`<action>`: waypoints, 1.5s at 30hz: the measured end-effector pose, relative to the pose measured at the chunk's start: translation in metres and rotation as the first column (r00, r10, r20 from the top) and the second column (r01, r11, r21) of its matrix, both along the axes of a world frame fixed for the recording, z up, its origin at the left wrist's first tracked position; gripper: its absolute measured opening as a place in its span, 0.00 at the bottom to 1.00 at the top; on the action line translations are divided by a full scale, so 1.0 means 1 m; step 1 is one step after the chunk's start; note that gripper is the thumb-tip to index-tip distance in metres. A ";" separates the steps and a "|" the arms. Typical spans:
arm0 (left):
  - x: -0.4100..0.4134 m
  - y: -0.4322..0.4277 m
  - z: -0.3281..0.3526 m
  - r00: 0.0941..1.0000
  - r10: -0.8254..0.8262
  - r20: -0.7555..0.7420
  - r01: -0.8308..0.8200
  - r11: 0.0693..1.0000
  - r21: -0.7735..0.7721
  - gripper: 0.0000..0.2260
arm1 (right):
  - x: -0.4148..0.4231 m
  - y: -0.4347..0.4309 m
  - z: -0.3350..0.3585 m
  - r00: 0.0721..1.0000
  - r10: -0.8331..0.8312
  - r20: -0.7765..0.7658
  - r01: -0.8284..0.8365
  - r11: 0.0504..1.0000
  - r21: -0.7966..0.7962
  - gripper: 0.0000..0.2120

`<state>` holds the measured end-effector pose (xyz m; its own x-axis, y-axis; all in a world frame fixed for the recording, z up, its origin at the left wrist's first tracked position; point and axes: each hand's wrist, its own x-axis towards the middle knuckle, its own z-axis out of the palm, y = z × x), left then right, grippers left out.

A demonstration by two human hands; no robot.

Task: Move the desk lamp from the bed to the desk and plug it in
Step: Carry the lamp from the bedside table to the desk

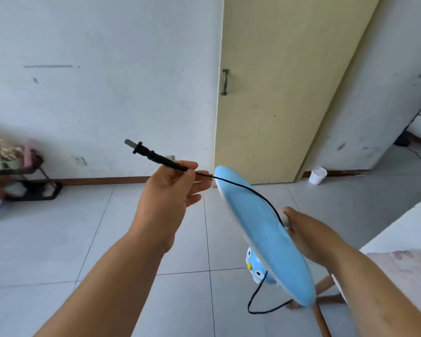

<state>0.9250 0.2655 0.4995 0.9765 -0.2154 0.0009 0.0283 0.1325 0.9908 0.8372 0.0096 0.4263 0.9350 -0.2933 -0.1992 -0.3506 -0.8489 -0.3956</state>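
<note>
- Desk lamp (263, 229): blue, held in the air over the tiled floor (107, 239) at lower centre-right of the frame; its flat blue panel runs long-axis from upper left to lower right, tilted steeply; a blue penguin-like figure (255, 268) shows beneath it.
- Cord (243, 188): black, crosses the blue panel, loops down below the figure at lower centre.
- Plug (141, 149): black, prongs pointing to the upper left, toward the white wall (95, 69).
- Surroundings: cream door (277, 81) at upper centre-right; white cup (317, 175) on the floor by the door; dark rack (32, 181) with blurred items at far left; wooden legs (321, 310) and a pale surface at lower right.
- Left hand (173, 188): thumb and forefinger pinch the cord just behind the plug, other fingers loosely spread.
- Right hand (309, 237): closed around the lamp behind the panel; the gripped part is mostly hidden.
</note>
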 end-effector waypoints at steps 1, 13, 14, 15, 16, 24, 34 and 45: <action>0.005 0.010 -0.001 1.000 0.031 -0.006 -0.031 1.000 0.000 0.07 | 0.010 0.008 0.003 1.000 0.003 0.010 -0.002 1.000 -0.018 0.08; 0.119 0.143 -0.022 0.917 0.396 -0.054 -0.396 0.918 0.020 0.06 | 0.211 0.128 -0.005 0.950 0.312 -0.023 -0.313 0.943 -0.115 0.05; 0.132 0.150 -0.023 0.910 0.411 -0.058 -0.410 0.912 0.024 0.06 | 0.228 0.137 -0.005 0.942 0.336 -0.022 -0.336 0.934 -0.118 0.06; 0.144 0.158 -0.023 0.901 0.429 -0.057 -0.428 0.903 0.032 0.06 | 0.244 0.145 -0.005 0.935 0.353 -0.026 -0.354 0.928 -0.120 0.06; 0.161 0.168 -0.023 0.891 0.451 -0.053 -0.450 0.892 0.036 0.06 | 0.267 0.155 -0.008 0.925 0.379 -0.019 -0.378 0.918 -0.118 0.07; 0.266 0.234 -0.012 0.801 0.595 -0.065 -0.593 0.804 0.046 0.06 | 0.415 0.232 -0.007 0.845 0.535 -0.027 -0.534 0.839 -0.103 0.07; 0.351 0.355 -0.015 0.653 0.755 -0.062 -0.753 0.656 0.057 0.07 | 0.564 0.374 0.007 0.727 0.686 -0.022 -0.681 0.717 -0.151 0.10; 0.465 0.525 0.000 0.691 0.722 -0.030 -0.722 0.691 0.010 0.06 | 0.682 0.547 0.017 0.711 0.703 0.005 -0.694 0.703 -0.156 0.09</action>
<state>1.3904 0.7907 0.4993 0.8303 0.5566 -0.0302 -0.0487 0.1264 0.9908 1.5197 0.5570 0.4431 0.8909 0.4301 -0.1463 0.3848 -0.8855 -0.2603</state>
